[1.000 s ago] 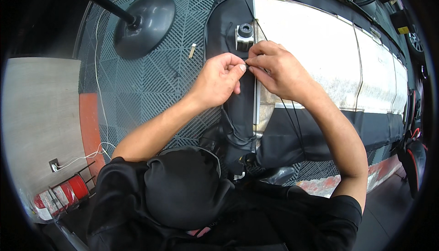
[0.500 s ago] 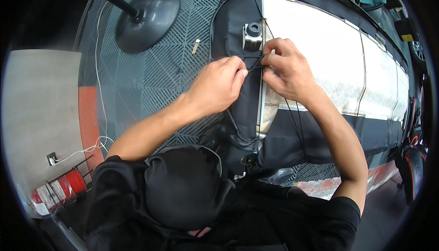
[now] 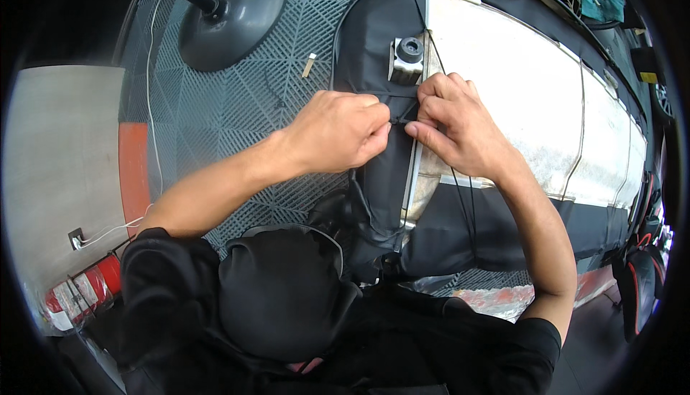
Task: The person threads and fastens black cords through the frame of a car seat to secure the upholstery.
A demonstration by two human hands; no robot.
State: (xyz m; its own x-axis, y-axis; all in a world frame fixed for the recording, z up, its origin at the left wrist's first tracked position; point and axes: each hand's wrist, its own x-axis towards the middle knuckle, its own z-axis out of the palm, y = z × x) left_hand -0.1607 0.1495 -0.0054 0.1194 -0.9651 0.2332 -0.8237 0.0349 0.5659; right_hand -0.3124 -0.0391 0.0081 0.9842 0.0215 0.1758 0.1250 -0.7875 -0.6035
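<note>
Where the black cover [image 3: 374,50] meets the silvery panel [image 3: 503,86], both hands work at one spot just below the metal fitting [image 3: 407,57]. The left hand [image 3: 338,132] comes in from the left of the fitting, its fingers [image 3: 374,140] curled tight and pinched on a fold of the cover at the seam. The right hand [image 3: 456,125] comes in from the right, its fingers [image 3: 424,132] bent, the tips pressed onto the same fold and nearly touching those of the left hand. The gripped part of the cover lies between the two sets of fingertips, directly under the fitting and on the left edge of the panel; how much of it each hand encloses cannot be told.

A thin dark cord [image 3: 460,194] runs from beneath the right hand downward, away from the fitting, across the panel and onto the lower black fabric. The cover wraps the panel above, left of and below the fitting.

Left of the fitting lies grey grid flooring [image 3: 237,115], with a small pale peg [image 3: 309,65] on it near the cover's edge. Farther left stands a round dark stand base [image 3: 230,14] with its pole. A white cable [image 3: 151,107] trails over the floor beyond the base.
</note>
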